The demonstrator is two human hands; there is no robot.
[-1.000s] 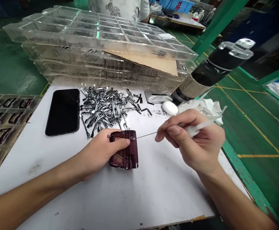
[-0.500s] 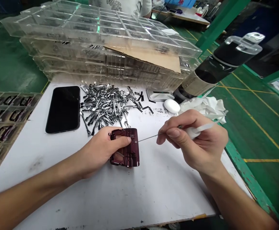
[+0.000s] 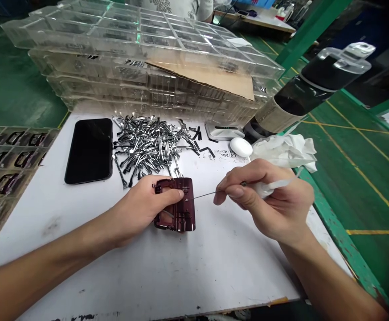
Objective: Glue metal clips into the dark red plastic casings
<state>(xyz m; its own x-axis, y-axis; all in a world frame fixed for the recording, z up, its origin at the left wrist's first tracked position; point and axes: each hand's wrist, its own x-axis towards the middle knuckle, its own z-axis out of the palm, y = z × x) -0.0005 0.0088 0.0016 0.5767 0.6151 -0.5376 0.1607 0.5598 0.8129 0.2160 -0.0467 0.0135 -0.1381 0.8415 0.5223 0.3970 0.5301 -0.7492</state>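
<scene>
A dark red plastic housing (image 3: 181, 214) lies flat on the white table (image 3: 167, 267), just below a heap of shiny metal clips (image 3: 150, 145). My left hand (image 3: 144, 209) is closed on the housing's left side, thumb pressed across its top edge. My right hand (image 3: 268, 200) pinches a thin needle tool (image 3: 207, 194) with a white wrapped handle. The needle's tip rests at the housing's upper right edge.
A black phone (image 3: 89, 150) lies left of the clips. Stacked clear compartment trays (image 3: 137, 58) with cardboard fill the back. More trays (image 3: 3, 165) sit at left. A dark bottle (image 3: 301, 89), white cloth (image 3: 286, 149), white case (image 3: 241, 146) and small device (image 3: 223, 131) lie right. Another person stands behind.
Both hands stay in place on the housing and the needle tool. The view has tilted slightly, so everything sits a little lower and left.
</scene>
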